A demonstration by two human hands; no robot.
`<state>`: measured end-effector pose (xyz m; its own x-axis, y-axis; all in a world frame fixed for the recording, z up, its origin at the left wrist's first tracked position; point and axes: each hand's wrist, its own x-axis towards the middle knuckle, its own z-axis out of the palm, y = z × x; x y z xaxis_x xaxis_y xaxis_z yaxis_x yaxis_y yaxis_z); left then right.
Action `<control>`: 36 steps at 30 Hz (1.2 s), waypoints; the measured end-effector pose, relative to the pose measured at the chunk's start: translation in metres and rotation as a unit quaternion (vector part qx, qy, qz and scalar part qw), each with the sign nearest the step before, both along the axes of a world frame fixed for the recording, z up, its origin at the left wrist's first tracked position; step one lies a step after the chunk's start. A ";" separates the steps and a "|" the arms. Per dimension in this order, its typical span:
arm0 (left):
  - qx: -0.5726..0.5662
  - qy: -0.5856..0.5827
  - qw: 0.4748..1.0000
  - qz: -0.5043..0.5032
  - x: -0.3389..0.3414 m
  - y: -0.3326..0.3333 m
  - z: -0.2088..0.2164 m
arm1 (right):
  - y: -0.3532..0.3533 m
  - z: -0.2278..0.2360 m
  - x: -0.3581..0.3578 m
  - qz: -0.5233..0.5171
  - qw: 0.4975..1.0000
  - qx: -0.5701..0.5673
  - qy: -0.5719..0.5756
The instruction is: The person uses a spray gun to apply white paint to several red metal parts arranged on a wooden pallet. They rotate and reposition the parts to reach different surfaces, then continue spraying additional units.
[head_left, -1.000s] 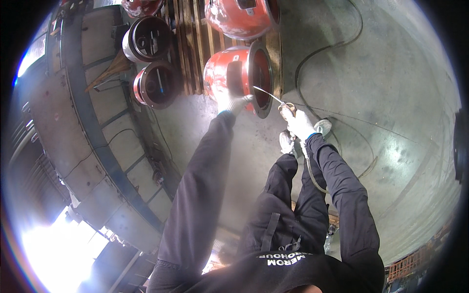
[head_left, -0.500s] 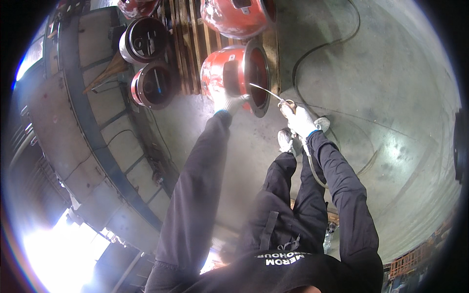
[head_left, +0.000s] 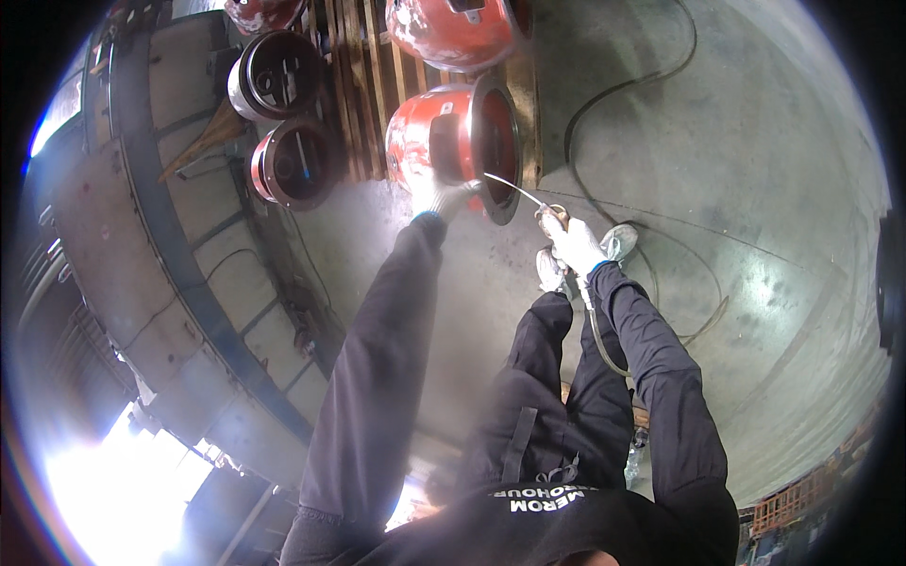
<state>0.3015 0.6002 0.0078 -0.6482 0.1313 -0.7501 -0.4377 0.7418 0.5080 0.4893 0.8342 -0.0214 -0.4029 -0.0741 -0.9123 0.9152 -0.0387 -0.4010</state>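
At the near flanged red housing (head_left: pixel 408 132), slatted pallet (head_left: pixel 362 113) behind it, head view: left grip (head_left: pixel 436 196) against its lower flank; clasping or just resting, can't tell. Right grip (head_left: pixel 578 247) clenched round hose-fed gun (head_left: pixel 549 213), right of housing, nozzle (head_left: pixel 515 189) tip at its mouth. Best, I judge: steady hold, tip off left grip. Counts: one gun; two dark-mouthed cylinders (head_left: pixel 264 170) left of housing; one more red housing (head_left: pixel 444 36) beyond.

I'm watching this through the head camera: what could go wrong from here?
First, the thin nozzle of the gun in the right hand appears close to the fingers of the left hand, so a slip might jab the glove.

Second, the tip is at the open end of the red housing and could scrape its metal rim.

Third, hose loops on the floor near the shoes, a possible trip.
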 end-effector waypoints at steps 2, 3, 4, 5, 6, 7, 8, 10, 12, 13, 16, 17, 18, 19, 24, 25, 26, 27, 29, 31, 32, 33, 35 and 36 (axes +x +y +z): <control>-0.007 -0.009 1.000 0.014 -0.001 0.001 0.000 | 0.001 0.002 -0.002 0.008 1.000 0.009 -0.001; -0.030 -0.015 0.999 0.015 -0.001 0.002 0.000 | 0.001 0.003 -0.002 -0.001 1.000 0.023 0.003; -0.036 -0.018 0.999 0.017 0.000 0.002 -0.001 | 0.002 0.004 -0.002 -0.009 1.000 0.020 0.012; -0.042 -0.021 0.999 0.019 0.000 0.002 -0.001 | 0.002 0.004 -0.002 -0.015 1.000 0.011 0.006; -0.030 -0.019 0.999 0.023 0.000 0.002 -0.001 | 0.003 0.003 -0.002 -0.020 1.000 -0.013 0.006; -0.024 -0.017 0.999 0.024 0.000 0.002 -0.001 | 0.004 0.002 -0.001 -0.026 0.999 -0.037 0.007; -0.017 -0.014 0.999 0.026 0.001 0.002 -0.001 | 0.003 0.001 0.000 -0.022 0.999 -0.031 0.012; -0.020 -0.009 0.999 0.026 0.001 0.003 0.001 | 0.002 -0.003 0.001 -0.012 1.000 -0.016 0.017; -0.032 -0.005 0.999 0.025 0.001 0.005 0.003 | 0.001 -0.008 0.003 -0.011 1.000 -0.023 0.003; -0.044 -0.002 0.999 0.021 0.000 0.006 0.004 | 0.001 -0.010 0.004 -0.005 1.000 -0.023 -0.008; -0.081 0.022 0.996 -0.010 0.000 0.009 0.008 | -0.001 -0.014 0.004 0.010 1.000 -0.010 -0.005; -0.091 0.027 0.995 -0.019 0.001 0.009 0.009 | -0.002 -0.014 0.003 0.010 1.000 -0.012 0.002; -0.095 0.029 0.995 -0.026 0.000 0.009 0.009 | -0.002 -0.014 0.003 0.011 1.000 -0.015 0.008; -0.073 0.018 0.997 -0.013 0.001 0.008 0.009 | -0.001 -0.013 0.002 0.017 1.000 -0.007 0.008; -0.025 0.007 0.999 0.020 0.004 -0.003 -0.003 | 0.005 -0.004 -0.004 -0.023 0.999 -0.040 -0.017; -0.045 0.028 0.999 0.004 0.005 -0.004 -0.008 | 0.006 -0.003 -0.005 -0.027 0.998 -0.046 -0.015; -0.066 0.048 0.997 -0.011 0.005 -0.006 -0.013 | 0.008 -0.002 -0.006 -0.016 0.999 -0.041 -0.012; -0.069 0.066 0.995 -0.019 0.006 -0.007 -0.019 | 0.009 -0.002 -0.006 -0.008 0.999 -0.035 -0.002; -0.078 0.100 0.991 -0.033 0.008 -0.009 -0.027 | 0.011 -0.001 -0.006 0.003 1.000 -0.024 0.008; -0.088 0.112 0.989 -0.038 0.008 -0.011 -0.031 | 0.012 -0.001 -0.007 0.016 1.000 -0.008 -0.002; -0.092 0.106 0.989 -0.035 0.008 -0.012 -0.031 | 0.013 -0.001 -0.006 0.002 1.000 -0.024 0.004; -0.095 0.107 0.989 -0.038 0.007 -0.012 -0.031 | 0.013 0.000 -0.007 -0.005 0.999 -0.038 -0.006; -0.097 0.102 0.989 -0.041 0.007 -0.014 -0.030 | 0.012 0.002 -0.007 -0.013 0.998 -0.053 -0.014; -0.097 0.103 0.989 -0.044 0.007 -0.014 -0.029 | 0.012 0.003 -0.007 -0.017 0.998 -0.054 -0.008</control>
<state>0.3086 0.5861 -0.0207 -0.7817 0.0615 -0.6206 -0.2688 0.8647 0.4243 0.4823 0.8463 -0.0182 -0.3923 -0.1583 -0.9061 0.9189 -0.1127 -0.3781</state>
